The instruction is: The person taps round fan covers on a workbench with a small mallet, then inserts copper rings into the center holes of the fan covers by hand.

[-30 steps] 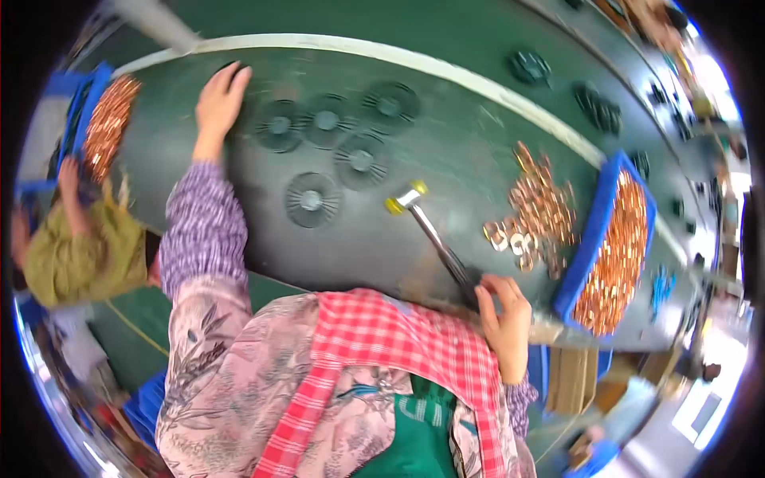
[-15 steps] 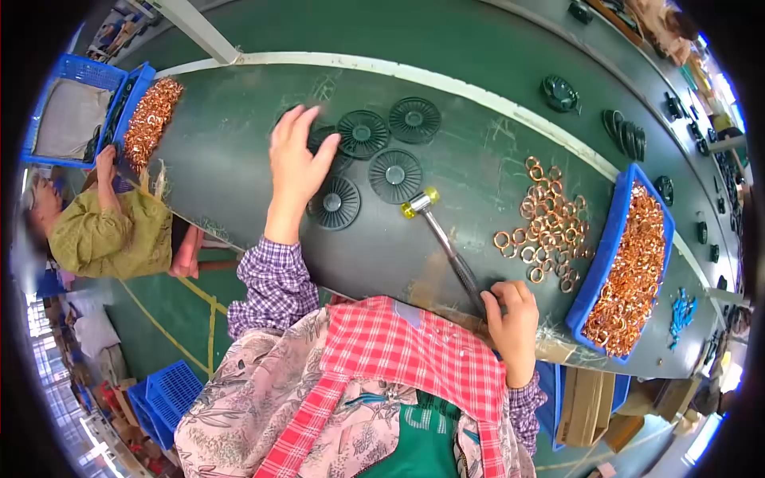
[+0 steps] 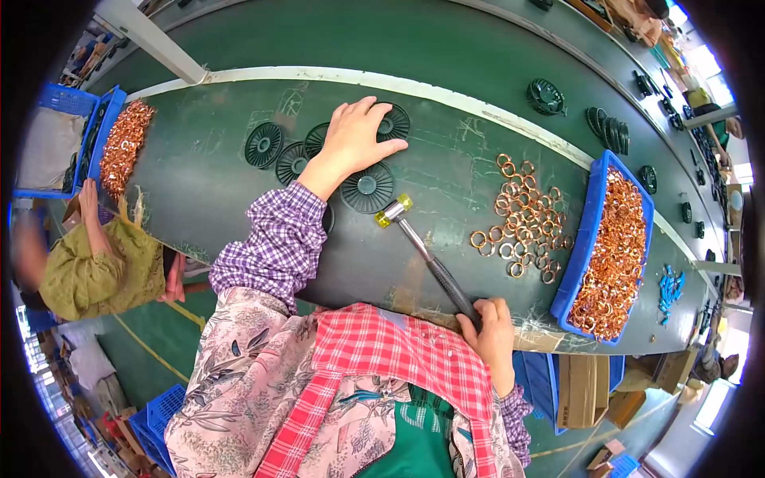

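Observation:
My left hand (image 3: 356,139) is open, its fingers spread over a group of black slotted discs on the dark green table. It partly covers the upper right disc (image 3: 395,123). Left of it are another disc (image 3: 264,145) and a disc close beside that (image 3: 291,164). Below the hand lies a disc with a grey centre (image 3: 366,188); one more is mostly hidden by my sleeve. My right hand (image 3: 489,336) is closed on the handle end of a hammer (image 3: 434,267) with yellow faces, its head resting on the table near the discs.
Loose copper-coloured rings (image 3: 526,227) lie right of the hammer, before a blue bin (image 3: 564,299) full of them. Blue pieces (image 3: 671,293) lie farther right. A co-worker in a green top (image 3: 103,271) sits at left by another ring pile (image 3: 126,147). A white rail (image 3: 351,77) runs behind.
My left hand has moved right across the discs, uncovering those at the left. My right hand stays at the hammer's handle. The whole view has shifted slightly.

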A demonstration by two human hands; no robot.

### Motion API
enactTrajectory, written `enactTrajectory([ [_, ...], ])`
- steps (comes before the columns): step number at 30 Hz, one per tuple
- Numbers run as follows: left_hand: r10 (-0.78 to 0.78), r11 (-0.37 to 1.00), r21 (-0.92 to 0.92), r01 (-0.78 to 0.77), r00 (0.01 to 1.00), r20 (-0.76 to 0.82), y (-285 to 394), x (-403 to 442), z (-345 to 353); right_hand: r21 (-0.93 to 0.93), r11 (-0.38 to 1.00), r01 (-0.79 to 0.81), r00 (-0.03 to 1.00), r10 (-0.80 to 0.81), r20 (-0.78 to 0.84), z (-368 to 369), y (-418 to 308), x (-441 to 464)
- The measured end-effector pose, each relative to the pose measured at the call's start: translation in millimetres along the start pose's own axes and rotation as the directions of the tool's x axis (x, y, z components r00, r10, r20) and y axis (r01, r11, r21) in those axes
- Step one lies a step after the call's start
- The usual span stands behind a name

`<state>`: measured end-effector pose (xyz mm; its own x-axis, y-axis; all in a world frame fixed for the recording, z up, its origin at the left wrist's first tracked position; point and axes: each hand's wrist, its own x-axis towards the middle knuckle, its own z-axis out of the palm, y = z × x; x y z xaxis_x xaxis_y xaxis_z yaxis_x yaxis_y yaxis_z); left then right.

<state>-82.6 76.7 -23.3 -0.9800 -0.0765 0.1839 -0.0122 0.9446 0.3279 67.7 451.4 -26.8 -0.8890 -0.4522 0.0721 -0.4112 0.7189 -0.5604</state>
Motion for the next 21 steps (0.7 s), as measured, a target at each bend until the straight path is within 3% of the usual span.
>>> enactTrajectory([
  [3,0.093,0.995,0.027,-0.092,0.995,-0.021,2,-4,-1,-0.038,0.991,-0.127,0.991,0.128,0.024,4,-9,3],
  [4,0.09,0.996,0.026,-0.09,0.995,-0.029,0,-3,0,-0.042,0.992,-0.121,0.992,0.122,0.022,4,-10,9],
  [6,0.137,0.99,0.031,-0.137,0.991,0.003,-8,-4,5,-0.231,0.972,0.029,0.999,-0.021,0.034,5,-13,25],
  [8,0.145,0.989,0.009,-0.145,0.989,-0.012,-9,-4,3,-0.265,0.964,0.027,0.996,-0.004,0.087,6,-25,45],
  [10,0.056,0.981,-0.186,-0.054,0.998,0.006,-1,-7,-9,-0.266,0.962,0.063,0.991,-0.028,0.131,8,-31,61],
  [11,0.051,0.981,-0.186,-0.051,0.999,-0.001,1,-10,-19,-0.215,0.971,0.101,0.993,-0.084,0.088,14,-26,64],
  [12,0.003,0.944,-0.331,-0.012,1.0,-0.028,7,-15,-35,-0.218,0.97,0.111,0.992,-0.093,0.088,14,-27,66],
  [13,-0.05,0.882,-0.47,0.024,0.998,-0.044,12,-23,-49,-0.122,0.992,0.016,0.995,-0.003,0.102,14,-29,65],
  [14,-0.059,0.882,-0.471,0.032,0.997,-0.042,15,-32,-59,-0.025,0.996,-0.086,0.988,0.089,0.129,14,-31,62],
  [16,-0.133,0.423,-0.897,0.128,0.988,0.078,23,-55,-75,0.106,0.982,-0.159,0.986,0.152,0.076,7,-25,54],
  [17,-0.105,0.631,-0.773,0.068,0.994,0.001,28,-69,-77,0.195,0.953,-0.233,0.972,0.222,0.078,10,-11,43],
  [18,0.018,0.755,-0.652,-0.072,0.996,-0.088,31,-80,-71,0.313,0.887,-0.339,0.94,0.307,0.148,-3,-16,41],
  [20,0.216,0.841,-0.491,-0.228,0.973,-0.081,52,-102,-50,0.495,0.745,-0.446,0.89,0.43,0.153,3,-2,24],
  [21,0.217,0.862,-0.468,-0.196,0.976,-0.01,63,-108,-35,0.635,0.554,-0.539,0.825,0.499,0.265,-6,-2,18],
])
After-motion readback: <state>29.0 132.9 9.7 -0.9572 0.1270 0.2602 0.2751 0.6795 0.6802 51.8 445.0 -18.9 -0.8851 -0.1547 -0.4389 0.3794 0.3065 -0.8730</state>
